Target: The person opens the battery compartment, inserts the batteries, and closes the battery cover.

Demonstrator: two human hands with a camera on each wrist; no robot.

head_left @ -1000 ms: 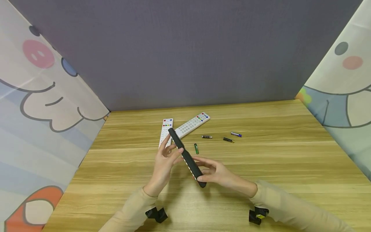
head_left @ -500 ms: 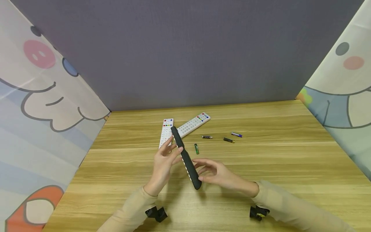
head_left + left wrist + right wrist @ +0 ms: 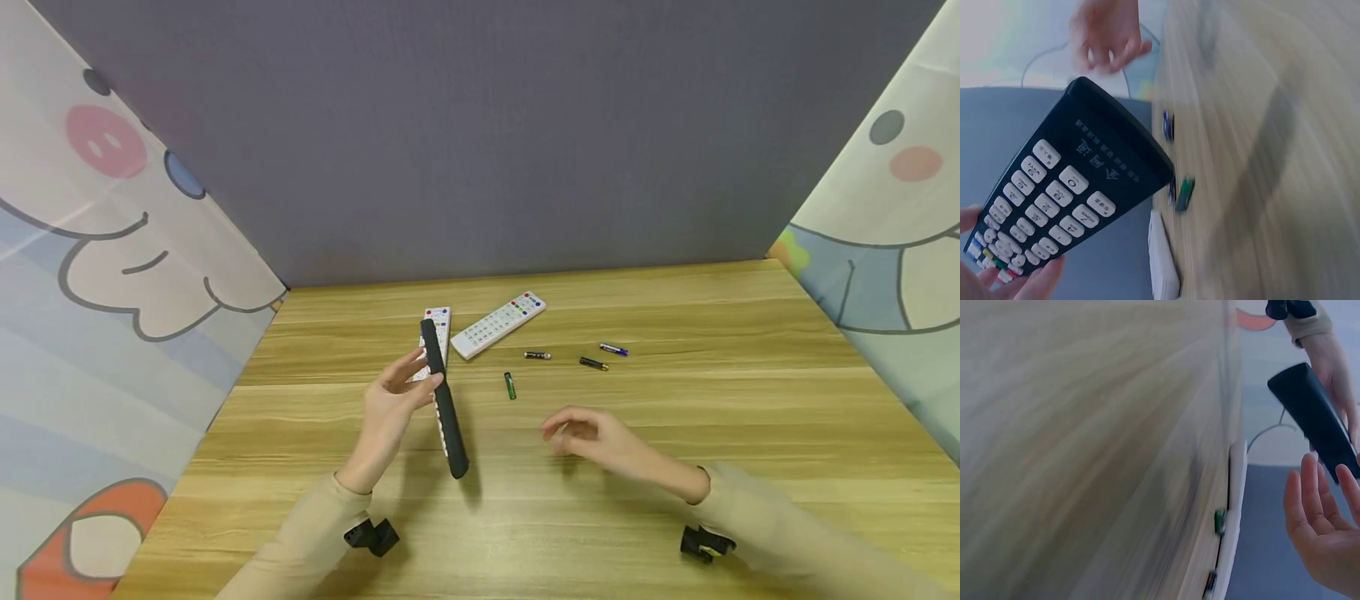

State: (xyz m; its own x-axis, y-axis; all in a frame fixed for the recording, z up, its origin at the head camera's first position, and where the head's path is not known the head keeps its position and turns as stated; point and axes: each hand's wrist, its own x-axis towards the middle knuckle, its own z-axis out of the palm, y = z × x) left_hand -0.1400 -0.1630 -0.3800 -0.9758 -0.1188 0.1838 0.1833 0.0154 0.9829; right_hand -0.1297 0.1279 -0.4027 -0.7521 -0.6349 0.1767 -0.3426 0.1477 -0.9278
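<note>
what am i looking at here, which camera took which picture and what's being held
No machine here, just a person working barehanded. The left hand holds a black remote above the table; the right hand holds nothing, fingers loosely bent. On the table lie two white remotes, one partly hidden by the black remote, and four small batteries. The head picture comes from a camera worn on the head, looking forward and down. The wrist views come from cameras on each wrist, so the table looks tipped sideways.
</note>
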